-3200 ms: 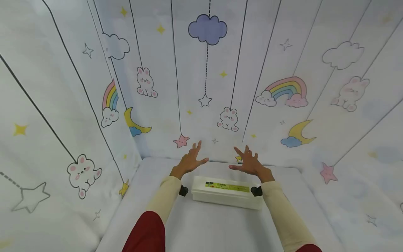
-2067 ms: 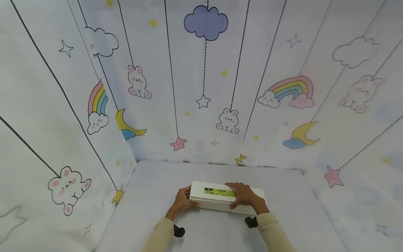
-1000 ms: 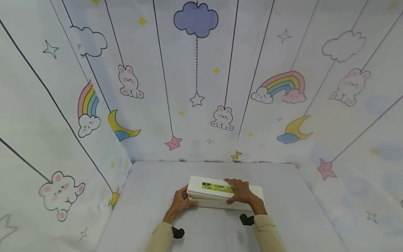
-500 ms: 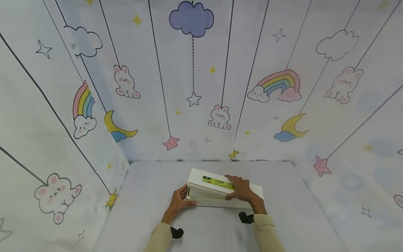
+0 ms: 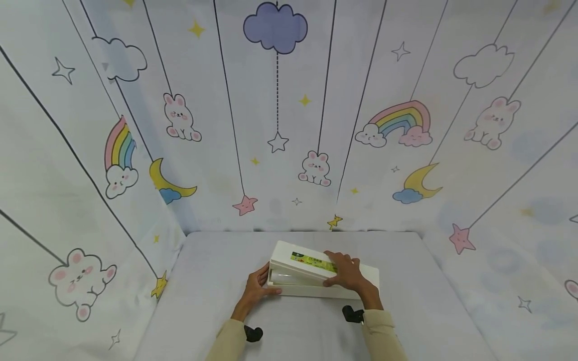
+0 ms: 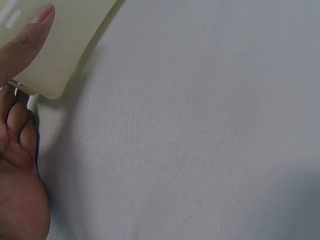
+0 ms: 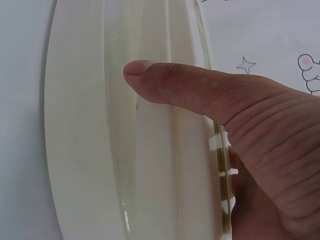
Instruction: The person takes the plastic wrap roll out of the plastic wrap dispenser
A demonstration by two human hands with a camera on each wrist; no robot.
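Note:
A long white plastic box (image 5: 311, 291) lies on the table in the head view. Its lid (image 5: 285, 254), with a yellow-green label (image 5: 311, 261), is tilted up at the left end, and a pale roll-like thing (image 5: 285, 277) shows in the gap. My left hand (image 5: 255, 290) holds the box's left end, thumb in front, fingers behind; the left wrist view shows the box corner (image 6: 65, 55) under the thumb. My right hand (image 5: 349, 273) grips the lid right of its middle. In the right wrist view, the thumb (image 7: 170, 82) lies across the lid's side (image 7: 155, 160). The right part of the inside is hidden.
White cloth covers the tabletop (image 5: 217, 271). A printed cloth wall (image 5: 266, 100) rises along the table's far edge, with further cloth at both sides. Black wrist pieces (image 5: 254, 334) sit below the hands.
From raised above the box, both hands have come down onto it. The lid's left end has risen from the base in the right hand's grip. Over the last half second little differs.

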